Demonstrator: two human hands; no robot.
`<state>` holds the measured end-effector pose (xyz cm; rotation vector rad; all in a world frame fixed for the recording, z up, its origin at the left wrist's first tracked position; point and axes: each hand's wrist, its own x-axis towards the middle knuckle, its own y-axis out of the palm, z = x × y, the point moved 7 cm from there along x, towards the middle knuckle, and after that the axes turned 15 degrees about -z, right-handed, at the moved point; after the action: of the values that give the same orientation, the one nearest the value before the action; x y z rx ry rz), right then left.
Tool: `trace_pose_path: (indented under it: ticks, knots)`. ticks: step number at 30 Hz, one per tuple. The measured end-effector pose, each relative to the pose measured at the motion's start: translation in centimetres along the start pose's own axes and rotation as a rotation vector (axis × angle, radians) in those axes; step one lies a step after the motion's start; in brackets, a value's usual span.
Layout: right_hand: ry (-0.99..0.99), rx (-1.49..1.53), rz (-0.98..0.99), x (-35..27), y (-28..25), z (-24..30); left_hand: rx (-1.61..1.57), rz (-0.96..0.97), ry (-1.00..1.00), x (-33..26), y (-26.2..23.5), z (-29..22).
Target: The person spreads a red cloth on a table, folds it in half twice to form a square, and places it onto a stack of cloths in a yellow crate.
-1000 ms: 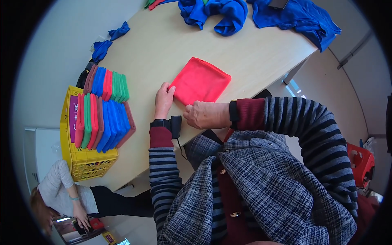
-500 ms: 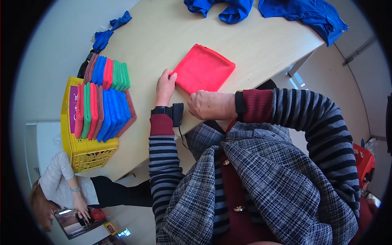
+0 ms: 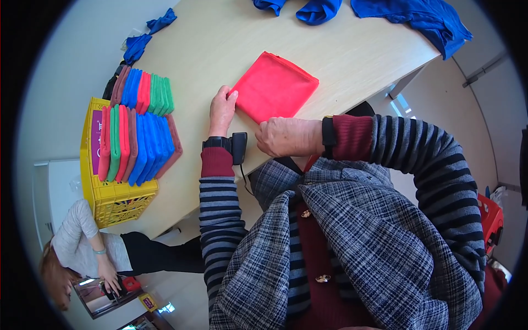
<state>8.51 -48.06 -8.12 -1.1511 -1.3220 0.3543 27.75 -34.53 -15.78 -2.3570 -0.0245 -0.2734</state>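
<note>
A red towel [image 3: 276,88], folded into a square, lies on the pale table in front of me. Its left corner is pinched between the thumb and fingers of my left hand [image 3: 223,113]. At the near edge, the curled fingers of my right hand [image 3: 289,136] close on the towel; the fingertips are hidden beneath the hand. Layered folds show along the towel's far right edge.
Folded towels [image 3: 148,146] in several colours stand in rows by a yellow crate [image 3: 124,206] on the left. Blue cloths [image 3: 412,19] lie along the table's far side [image 3: 220,44]. Another person [image 3: 102,247] is at lower left, beyond the table edge.
The view has shifted slightly. Both hands keep their hold on the red towel, which stays folded; the right hand has moved a touch to the right.
</note>
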Motion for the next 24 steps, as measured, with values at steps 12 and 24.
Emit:
trace_pose_path:
  ticks: [12,24]
  knots:
    - [0.599,0.245,0.008,1.4,0.3,-7.0,0.057,-0.075,0.056,-0.2,-0.3,-0.2]
    - [0.824,-0.109,0.203,-4.5,5.8,-13.4,0.207,-0.117,-0.03,-1.2,-1.6,-1.4]
